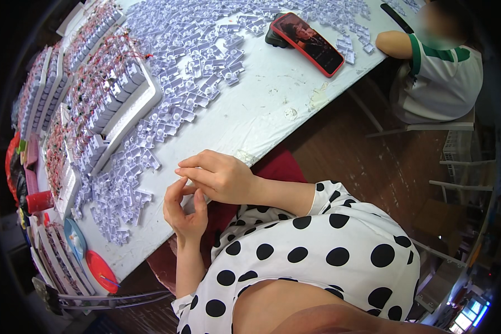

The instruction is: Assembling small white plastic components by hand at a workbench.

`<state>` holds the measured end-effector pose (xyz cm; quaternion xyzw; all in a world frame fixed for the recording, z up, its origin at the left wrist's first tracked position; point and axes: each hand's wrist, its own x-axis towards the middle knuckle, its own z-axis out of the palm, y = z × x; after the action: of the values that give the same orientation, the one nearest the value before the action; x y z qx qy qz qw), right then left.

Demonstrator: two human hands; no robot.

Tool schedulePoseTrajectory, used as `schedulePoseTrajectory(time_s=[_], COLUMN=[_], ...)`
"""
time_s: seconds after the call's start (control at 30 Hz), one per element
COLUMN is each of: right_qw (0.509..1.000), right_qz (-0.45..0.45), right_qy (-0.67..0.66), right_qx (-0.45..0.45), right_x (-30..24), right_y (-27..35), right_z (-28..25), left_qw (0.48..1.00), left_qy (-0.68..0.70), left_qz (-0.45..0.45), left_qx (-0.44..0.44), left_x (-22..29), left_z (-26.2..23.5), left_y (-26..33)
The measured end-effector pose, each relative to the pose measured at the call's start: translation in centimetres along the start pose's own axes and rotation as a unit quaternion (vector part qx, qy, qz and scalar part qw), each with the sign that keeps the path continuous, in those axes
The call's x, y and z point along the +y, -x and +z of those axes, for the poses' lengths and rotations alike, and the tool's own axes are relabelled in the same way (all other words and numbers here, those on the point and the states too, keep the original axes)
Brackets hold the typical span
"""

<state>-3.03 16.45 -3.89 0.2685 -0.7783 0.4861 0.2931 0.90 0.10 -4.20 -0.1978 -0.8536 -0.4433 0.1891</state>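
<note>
Item 1, nearest: your left hand (185, 211), at 7 o'clock from centre, palm up off the table edge, fingers curled narrow; whether they pinch anything, you cannot tell.

Item 2: your right hand (220, 177), touching the left from above, fingers drawn together over its fingertips. Any part between them is hidden.

Item 3: white table (261, 106), running from 8 o'clock to 1 o'clock.

Item 4: loose pile of small pale plastic parts (122, 189), at 9 o'clock, just beside your hands; more parts spread toward 12 o'clock.

Item 5: red and blue dishes (97, 267) at 8 o'clock.

Item 6: trays of wired parts (100, 94), at 10 o'clock.

Item 7: red-cased phone (307, 43), at 12 o'clock.

Item 8, farthest: another person's arm (392, 43), at 1 o'clock.

Step, judged: you appear to be fingering something small between picks. The next pick calls for a short reach to the 9 o'clock pile and a fine pinch on one piece.
</note>
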Motion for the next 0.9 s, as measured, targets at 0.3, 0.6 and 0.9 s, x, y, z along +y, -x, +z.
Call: schedulePoseTrajectory(time_s=[0.3, 0.6, 0.9], right_qw=[1.000, 1.000, 1.000], right_qz=[-0.002, 0.004, -0.004], right_qy=[-0.004, -0.007, 0.002], right_qx=[-0.002, -0.017, -0.005], right_x=[0.01, -0.03, 0.00], right_y=[-0.01, -0.01, -0.05], right_z=[0.01, -0.13, 0.00], left_qw=[1.000, 1.000, 1.000], left_qy=[0.004, -0.005, -0.006], left_qz=[0.003, 0.008, 0.010], left_qx=[-0.003, -0.004, -0.002], left_x=[0.22, 0.19, 0.23], left_z=[0.02, -0.04, -0.02], left_y=[-0.20, -0.24, -0.24])
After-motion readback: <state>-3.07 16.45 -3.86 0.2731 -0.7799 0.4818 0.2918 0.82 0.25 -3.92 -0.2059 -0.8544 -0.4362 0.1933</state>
